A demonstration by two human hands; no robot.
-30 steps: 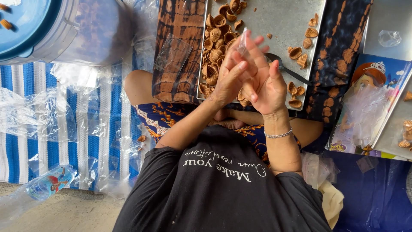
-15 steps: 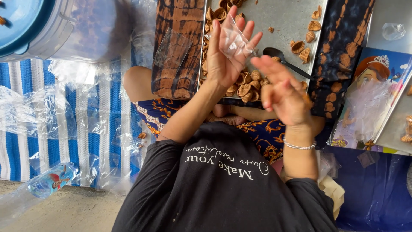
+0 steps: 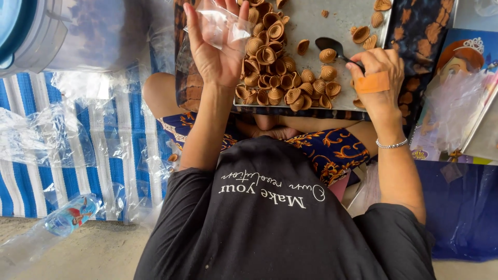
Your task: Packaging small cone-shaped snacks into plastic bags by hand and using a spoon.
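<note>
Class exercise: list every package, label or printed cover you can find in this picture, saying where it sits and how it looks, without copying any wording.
Small clear plastic bag: held up in the left hand, empty.
Plastic bottle: lying bottom left on the ground, clear, colourful label.
Cartoon-printed cover: far right, blue, partly under clear plastic.
Loose clear bags: on the striped mat, left.

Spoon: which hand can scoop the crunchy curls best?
Right. The right hand grips the dark metal spoon on the grey tray; the left hand holds a clear plastic bag.

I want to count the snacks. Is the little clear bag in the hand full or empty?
Empty, as far as I can see. The clear bag in the left hand looks see-through, with no snacks inside. The curled snacks lie on the tray.
</note>
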